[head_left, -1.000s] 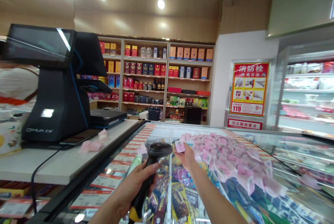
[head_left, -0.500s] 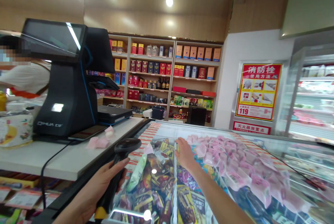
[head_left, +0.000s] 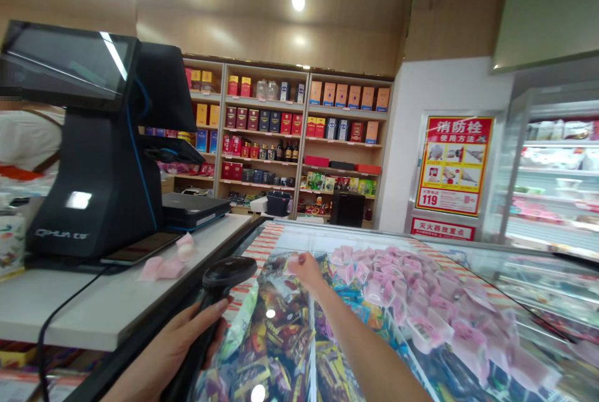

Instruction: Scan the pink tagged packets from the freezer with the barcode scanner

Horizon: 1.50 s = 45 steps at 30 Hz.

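Observation:
My left hand (head_left: 199, 333) is wrapped round the handle of a black barcode scanner (head_left: 229, 272), its head tilted over the glass-topped freezer (head_left: 294, 233). Between the fingertips of my right hand (head_left: 306, 269), closed in a pinch, is a small pink wrapped piece (head_left: 293, 263), held above the freezer glass. A pale green wrapped item (head_left: 241, 324) lies close to the scanner. To the right of my right hand, many small pink wrapped pieces (head_left: 402, 277) are heaped on the glass. Colourful packets (head_left: 269, 339) show through the glass below both hands.
A white counter (head_left: 93, 308) on the left bears a black checkout terminal (head_left: 98, 165) and a few more pink pieces (head_left: 161, 268). A cable (head_left: 51, 321) hangs over its edge. Behind stand shelves of boxes (head_left: 262, 121). Part of a person (head_left: 28, 140) shows at far left.
My right hand has moved left across the glass and taken up the pink piece that lay by the green item. My left hand still grips the scanner. The view has shifted slightly right.

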{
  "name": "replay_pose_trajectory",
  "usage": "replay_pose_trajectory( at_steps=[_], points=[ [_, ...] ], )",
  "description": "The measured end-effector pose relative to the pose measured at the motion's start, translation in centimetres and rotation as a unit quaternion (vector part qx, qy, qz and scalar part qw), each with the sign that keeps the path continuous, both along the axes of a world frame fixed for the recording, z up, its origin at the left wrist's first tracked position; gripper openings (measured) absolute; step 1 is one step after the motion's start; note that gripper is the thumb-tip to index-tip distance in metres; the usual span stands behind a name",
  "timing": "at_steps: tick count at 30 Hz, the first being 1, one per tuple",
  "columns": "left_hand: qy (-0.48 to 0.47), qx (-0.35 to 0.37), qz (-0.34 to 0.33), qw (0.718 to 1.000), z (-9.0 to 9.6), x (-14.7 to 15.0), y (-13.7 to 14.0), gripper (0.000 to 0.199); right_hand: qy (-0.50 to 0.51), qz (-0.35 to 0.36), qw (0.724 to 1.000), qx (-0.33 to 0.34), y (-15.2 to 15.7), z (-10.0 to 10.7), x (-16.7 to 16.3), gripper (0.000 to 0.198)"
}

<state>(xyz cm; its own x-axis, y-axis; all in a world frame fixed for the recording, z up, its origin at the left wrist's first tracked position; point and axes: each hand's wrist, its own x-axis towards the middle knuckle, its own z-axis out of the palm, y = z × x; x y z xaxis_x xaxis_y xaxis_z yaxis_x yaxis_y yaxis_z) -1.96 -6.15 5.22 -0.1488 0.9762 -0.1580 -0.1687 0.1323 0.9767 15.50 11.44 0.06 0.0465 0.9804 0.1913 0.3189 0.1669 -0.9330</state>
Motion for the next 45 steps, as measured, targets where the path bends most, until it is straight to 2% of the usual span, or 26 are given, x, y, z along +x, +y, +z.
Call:
replay_pose_trajectory(
  at_steps=[1,3,6,8,12,18,21,23,25,27,28,29,31,34,36,38,39,41,43,45],
  points=[
    [-0.008,0.0,-0.011,1.0,0.0,0.6,0.0,0.027,0.103,-0.006,0.994,-0.032,0.0,0.0,1.3,0.017],
    [-0.014,-0.002,-0.035,0.999,-0.1,1.9,0.2,0.028,0.261,0.002,0.963,-0.072,-0.4,0.1,3.7,0.023],
    [-0.004,0.002,-0.071,0.997,0.0,3.9,0.3,0.031,0.422,0.016,0.9,-0.108,-1.3,0.0,6.2,0.028],
    [0.005,0.009,-0.094,0.995,0.2,5.1,0.3,0.032,0.453,0.012,0.884,-0.116,-1.9,-0.2,7.3,0.03],
    [0.014,0.011,-0.127,0.992,0.6,7.1,0.1,0.032,0.484,0.0,0.869,-0.105,-2.4,-0.8,8.9,0.026],
    [-0.008,0.003,-0.157,0.988,0.1,9.3,-0.7,0.03,0.526,-0.008,0.847,-0.079,-2.4,-1.2,10.0,0.023],
    [-0.024,-0.018,-0.173,0.984,-0.2,9.8,-1.0,0.029,0.522,-0.009,0.849,-0.08,-2.4,-1.2,9.7,0.023],
    [-0.032,-0.032,-0.179,0.983,-0.2,9.9,-1.0,0.029,0.496,-0.017,0.865,-0.079,-2.3,-1.2,9.6,0.025],
    [-0.031,-0.034,-0.183,0.982,-0.2,10.0,-0.6,0.03,0.422,-0.053,0.904,-0.05,-2.3,-1.3,9.6,0.025],
    [-0.024,-0.019,-0.177,0.984,0.1,10.2,0.0,0.029,0.274,-0.119,0.954,0.019,-2.4,-1.7,9.9,0.025],
    [-0.019,-0.007,-0.169,0.985,0.2,10.4,0.5,0.029,0.179,-0.154,0.97,0.06,-2.4,-1.9,10.1,0.025],
    [-0.014,0.006,-0.16,0.987,0.3,10.7,1.0,0.028,0.084,-0.18,0.975,0.096,-2.5,-2.2,10.4,0.024],
    [-0.004,0.026,-0.146,0.989,0.6,11.4,2.1,0.028,-0.07,-0.195,0.967,0.145,-2.8,-2.9,11.1,0.021],
    [0.009,0.061,-0.155,0.986,0.8,13.2,3.9,0.027,-0.159,-0.181,0.953,0.185,-3.5,-3.1,11.8,0.015],
    [0.033,0.088,-0.169,0.981,0.7,14.8,5.1,0.026,-0.139,-0.183,0.949,0.215,-4.2,-2.4,12.1,0.008],
    [0.065,0.117,-0.172,0.976,0.5,16.8,6.2,0.024,-0.054,-0.172,0.958,0.224,-5.1,-1.3,12.3,0.014],
    [0.073,0.124,-0.164,0.976,0.3,17.9,6.8,0.023,0.012,-0.146,0.967,0.209,-5.6,-0.7,12.4,0.022],
    [0.093,0.148,-0.148,0.973,-0.2,20.1,7.6,0.024,0.159,-0.05,0.976,0.139,-6.7,0.5,12.5,0.036],
    [0.128,0.179,-0.146,0.964,-0.9,22.0,8.3,0.024,0.271,0.032,0.959,0.079,-7.6,1.4,12.9,0.039],
    [0.176,0.215,-0.154,0.948,-1.9,23.0,8.9,0.026,0.335,0.031,0.94,0.064,-8.3,2.2,13.7,0.035]
  ],
)
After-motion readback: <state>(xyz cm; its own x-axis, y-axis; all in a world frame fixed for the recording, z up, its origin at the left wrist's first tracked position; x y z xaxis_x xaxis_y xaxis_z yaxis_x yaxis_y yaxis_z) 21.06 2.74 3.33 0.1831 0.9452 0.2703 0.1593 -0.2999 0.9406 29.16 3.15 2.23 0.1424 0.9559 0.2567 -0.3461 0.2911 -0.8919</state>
